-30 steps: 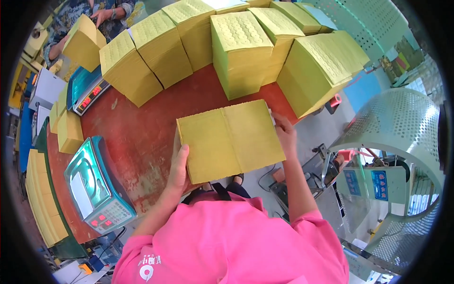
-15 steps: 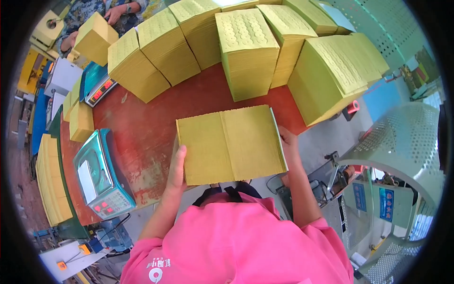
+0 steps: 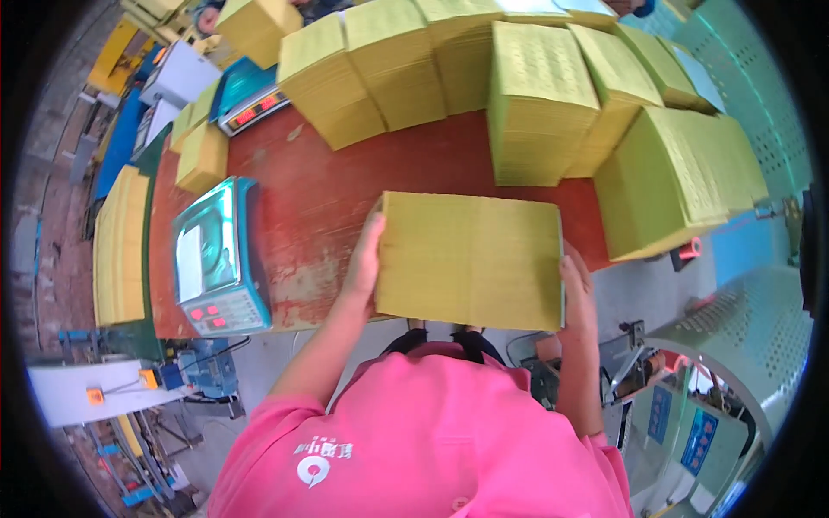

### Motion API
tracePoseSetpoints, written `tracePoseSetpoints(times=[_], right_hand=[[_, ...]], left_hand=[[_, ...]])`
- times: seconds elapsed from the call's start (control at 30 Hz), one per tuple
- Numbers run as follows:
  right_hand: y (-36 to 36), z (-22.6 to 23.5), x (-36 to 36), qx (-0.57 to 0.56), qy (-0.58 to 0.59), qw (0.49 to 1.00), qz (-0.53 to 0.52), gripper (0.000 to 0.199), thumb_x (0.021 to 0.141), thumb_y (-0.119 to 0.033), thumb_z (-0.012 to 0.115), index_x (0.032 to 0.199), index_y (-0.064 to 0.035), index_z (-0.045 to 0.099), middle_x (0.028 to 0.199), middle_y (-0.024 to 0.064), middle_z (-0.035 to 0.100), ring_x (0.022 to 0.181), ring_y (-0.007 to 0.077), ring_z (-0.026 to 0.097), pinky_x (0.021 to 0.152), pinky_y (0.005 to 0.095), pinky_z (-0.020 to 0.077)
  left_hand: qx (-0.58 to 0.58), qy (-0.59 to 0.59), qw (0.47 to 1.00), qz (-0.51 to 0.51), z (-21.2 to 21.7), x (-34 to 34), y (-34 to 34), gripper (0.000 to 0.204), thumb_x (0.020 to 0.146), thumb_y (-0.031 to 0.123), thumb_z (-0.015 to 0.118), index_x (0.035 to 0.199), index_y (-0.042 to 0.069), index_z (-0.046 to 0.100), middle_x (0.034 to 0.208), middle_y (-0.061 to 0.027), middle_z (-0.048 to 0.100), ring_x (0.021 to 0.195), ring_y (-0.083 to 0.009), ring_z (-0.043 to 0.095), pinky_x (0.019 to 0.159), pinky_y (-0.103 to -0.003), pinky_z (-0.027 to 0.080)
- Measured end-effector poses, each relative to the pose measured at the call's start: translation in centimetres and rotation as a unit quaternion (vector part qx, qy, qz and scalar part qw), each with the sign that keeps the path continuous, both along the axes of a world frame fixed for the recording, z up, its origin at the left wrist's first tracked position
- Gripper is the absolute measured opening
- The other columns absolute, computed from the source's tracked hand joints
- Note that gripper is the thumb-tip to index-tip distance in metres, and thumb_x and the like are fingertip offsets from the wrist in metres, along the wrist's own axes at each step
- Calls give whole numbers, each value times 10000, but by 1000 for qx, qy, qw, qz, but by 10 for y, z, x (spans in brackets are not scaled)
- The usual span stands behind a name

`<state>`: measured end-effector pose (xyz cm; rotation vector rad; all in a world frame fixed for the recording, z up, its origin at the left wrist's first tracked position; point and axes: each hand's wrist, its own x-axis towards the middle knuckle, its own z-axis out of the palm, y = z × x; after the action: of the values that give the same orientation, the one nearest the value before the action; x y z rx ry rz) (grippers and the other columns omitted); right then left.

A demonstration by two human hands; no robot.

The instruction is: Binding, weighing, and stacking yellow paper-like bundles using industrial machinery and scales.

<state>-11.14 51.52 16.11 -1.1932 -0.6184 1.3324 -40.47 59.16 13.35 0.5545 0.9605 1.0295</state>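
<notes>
A thick stack of yellow paper (image 3: 471,259) is held between my hands, over the near edge of the red tabletop (image 3: 319,198). My left hand (image 3: 366,263) presses on its left end, thumb toward the top edge. At the opposite end my right hand (image 3: 577,289) is closed around the side, where a thin pale sheet edge shows. My fingers underneath are hidden by the stack. Beyond it stand several tall yellow paper stacks (image 3: 544,125), some with embossed round patterns on top.
A teal digital scale (image 3: 220,259) sits left on the table; another scale (image 3: 250,104) with a lit red display stands behind it. Small yellow blocks (image 3: 203,157) lie nearby. A co-worker's hand (image 3: 207,19) shows far left. At right is a curved perforated metal guard (image 3: 751,302).
The seam across the middle of the held stack has become fainter, and its face looks more even. My view has shifted, so the table and stacks appear displaced. Both hands keep their hold.
</notes>
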Motion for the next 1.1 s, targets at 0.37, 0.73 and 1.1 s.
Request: tracePoseSetpoints(times=[0.37, 0.73, 1.1], right_hand=[[5, 6, -18, -26, -37, 999, -26, 483, 981, -280, 509, 1362, 15, 479, 1312, 115, 556, 1215, 195, 515, 1029, 331, 388], [2, 2, -24, -52, 60, 990, -116, 457, 1011, -267, 450, 1334, 55, 490, 1271, 118, 581, 1140, 189, 562, 977, 307, 435], [8, -11, -3, -26, 59, 998, -7, 422, 979, -229, 519, 1311, 30, 516, 1219, 98, 599, 1085, 171, 571, 929, 302, 457]], left_hand=[[88, -6, 995, -44, -4, 1, 17, 628, 1001, 332, 420, 1493, -13, 240, 1511, -104, 315, 1393, -199, 287, 1153, -339, 212], [-59, -20, 998, -32, 33, 8, -5, 568, 998, 506, 412, 1301, 39, 526, 1229, -89, 598, 1093, -193, 596, 924, -335, 493], [-101, -31, 994, 12, 12, 7, -11, 505, 988, 486, 447, 1225, 58, 573, 1140, -82, 637, 1007, -171, 628, 842, -348, 538]])
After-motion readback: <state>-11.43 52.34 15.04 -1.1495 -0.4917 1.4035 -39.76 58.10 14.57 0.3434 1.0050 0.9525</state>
